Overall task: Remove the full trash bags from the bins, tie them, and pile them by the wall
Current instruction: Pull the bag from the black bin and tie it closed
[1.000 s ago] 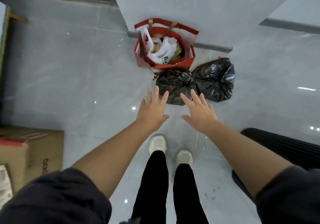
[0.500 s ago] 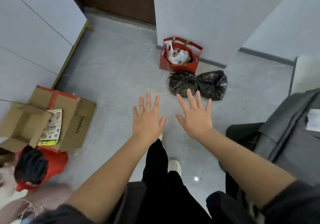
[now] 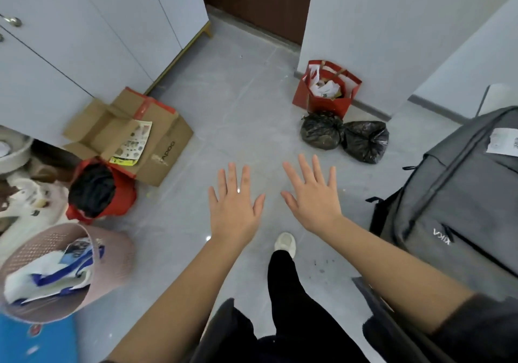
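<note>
I have stepped back from the two tied black plastic trash bags [image 3: 344, 135], now farther off, piled by the white wall [image 3: 364, 26]. My left hand [image 3: 234, 205] and right hand [image 3: 314, 197] have empty, spread grips. The brown cardboard box [image 3: 157, 141] reads "TADOO", I think; the grey backpack [image 3: 462, 208] "KIKA".

Grey tiled floor [image 3: 238, 116], glossy. Against the far wall, a red paper bag [image 3: 326, 93]; just before it, two tied black trash bags [image 3: 344, 138], touching. At left, a flattened cardboard box [image 3: 134, 135], a red bin [image 3: 103, 194], a pink basket [image 3: 56, 270]. At right, a grey backpack [image 3: 459, 202].
</note>
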### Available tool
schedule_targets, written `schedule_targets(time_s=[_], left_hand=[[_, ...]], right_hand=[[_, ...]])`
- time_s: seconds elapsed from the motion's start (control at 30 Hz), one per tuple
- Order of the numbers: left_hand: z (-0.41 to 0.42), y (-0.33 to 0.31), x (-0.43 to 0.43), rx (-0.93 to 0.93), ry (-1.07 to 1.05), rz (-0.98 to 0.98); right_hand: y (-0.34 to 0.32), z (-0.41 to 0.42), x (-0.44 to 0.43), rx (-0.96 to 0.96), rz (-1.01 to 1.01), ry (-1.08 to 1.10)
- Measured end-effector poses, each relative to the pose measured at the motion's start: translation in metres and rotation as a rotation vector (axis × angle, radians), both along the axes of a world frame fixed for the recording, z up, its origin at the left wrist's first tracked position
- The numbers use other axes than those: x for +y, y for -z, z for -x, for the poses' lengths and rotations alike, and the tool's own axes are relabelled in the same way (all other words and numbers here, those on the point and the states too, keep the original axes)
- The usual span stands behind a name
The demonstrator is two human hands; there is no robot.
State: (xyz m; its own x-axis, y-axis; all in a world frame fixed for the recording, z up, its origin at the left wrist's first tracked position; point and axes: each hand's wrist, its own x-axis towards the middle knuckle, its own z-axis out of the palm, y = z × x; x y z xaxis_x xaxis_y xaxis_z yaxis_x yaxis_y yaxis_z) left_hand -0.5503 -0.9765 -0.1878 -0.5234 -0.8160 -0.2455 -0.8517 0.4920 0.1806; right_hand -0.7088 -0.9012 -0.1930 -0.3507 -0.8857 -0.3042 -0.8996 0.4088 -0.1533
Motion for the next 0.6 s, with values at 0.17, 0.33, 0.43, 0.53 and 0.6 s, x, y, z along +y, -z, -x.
schedule_targets(time_s=[0.17,0.33,0.43,0.53,0.6], left_hand=[[-0.084,0.006,0.047,-0.020,-0.001,-0.017],[-0.156,-0.001,0.118,-0.014,0.019,-0.013],[-0.184,-0.011,0.162,-0.017,0.009,-0.023],[-0.197,-0.017,0.202,-0.027,0.017,-0.033],[-0.200,-0.019,0.227,-0.011,0.002,-0.038]], right_hand=[[0.007,-0.079,0.051,0.006,-0.006,-0.010],[0.002,-0.156,0.122,0.017,0.011,-0.006],[-0.009,-0.186,0.162,0.004,0.016,-0.014],[-0.016,-0.197,0.200,0.014,0.011,-0.024],[-0.018,-0.200,0.223,0.025,0.014,-0.035]])
